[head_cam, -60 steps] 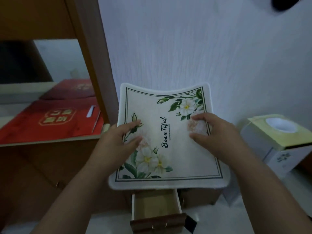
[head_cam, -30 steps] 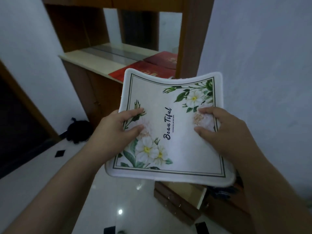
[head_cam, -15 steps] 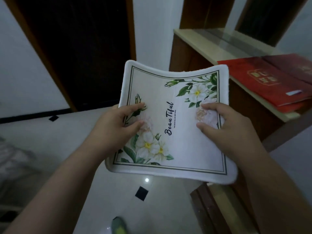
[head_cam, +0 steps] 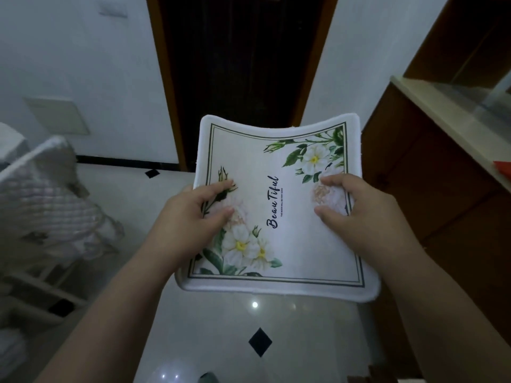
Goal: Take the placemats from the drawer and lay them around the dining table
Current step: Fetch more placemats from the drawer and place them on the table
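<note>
At far left, a blurred white-framed rack (head_cam: pixel 41 189) with pale quilted fabric stands on the glossy white tiled floor (head_cam: pixel 221 341), which carries small black diamond insets. My left hand (head_cam: pixel 188 225) grips the left edge of the placemat (head_cam: pixel 290 244): thumb and forefinger lie curled on its printed face, while the other fingers are hidden beneath it. The placemat is held in the air between both hands, above the floor, touching no furniture. It is white with a thin dark double border, white flowers at its lower left and upper right, and the script "Beautiful" across its centre; its far edge sags in the middle. Whether more mats lie beneath it I cannot tell. Behind it stands a dark doorway (head_cam: pixel 243 64) in a brown frame. My right hand (head_cam: pixel 365 217) grips the right edge likewise, thumb and forefinger curled on top. At far right stands a brown wooden cabinet (head_cam: pixel 428 189) with a pale top.
</note>
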